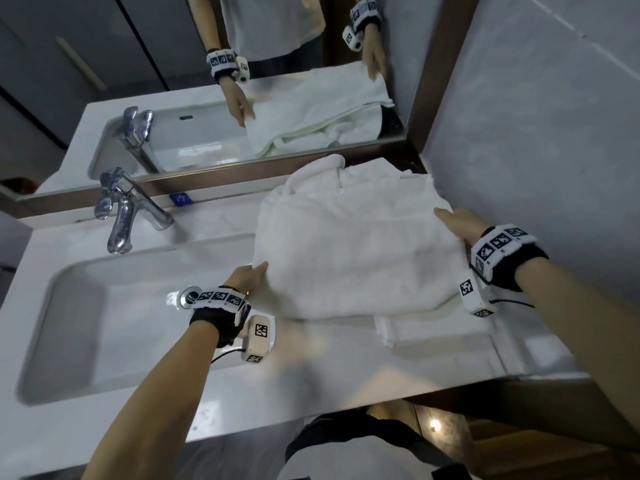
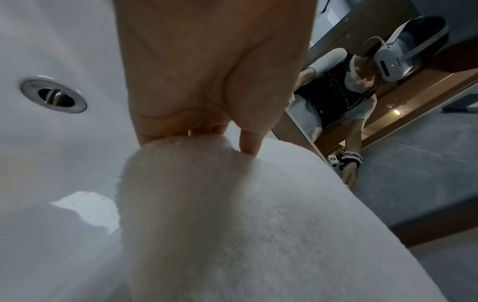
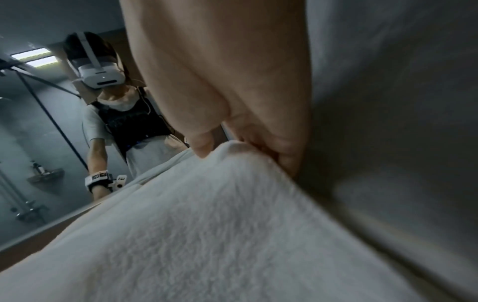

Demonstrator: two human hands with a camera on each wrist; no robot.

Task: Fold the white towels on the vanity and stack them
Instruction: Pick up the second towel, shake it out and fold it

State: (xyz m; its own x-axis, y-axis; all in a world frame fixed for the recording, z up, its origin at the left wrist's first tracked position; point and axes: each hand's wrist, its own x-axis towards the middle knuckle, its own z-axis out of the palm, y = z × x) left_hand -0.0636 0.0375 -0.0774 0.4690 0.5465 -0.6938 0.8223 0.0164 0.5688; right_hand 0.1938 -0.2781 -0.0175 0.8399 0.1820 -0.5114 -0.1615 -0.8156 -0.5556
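The left hand (image 1: 247, 277) and right hand (image 1: 460, 223) each pinch an edge of a thick white terry towel (image 1: 356, 251), doubled over above the white vanity top (image 1: 304, 358); one flat folded white towel (image 1: 433, 329) already lies beneath, and a crumpled white heap (image 1: 381, 178) behind looks unfolded, so roughly midway

Left hand (image 1: 247, 277) and right hand (image 1: 460, 225) grip a large fluffy white towel (image 1: 356, 251) above a smaller folded white towel (image 1: 433, 329) on the white tabletop (image 1: 311, 368).
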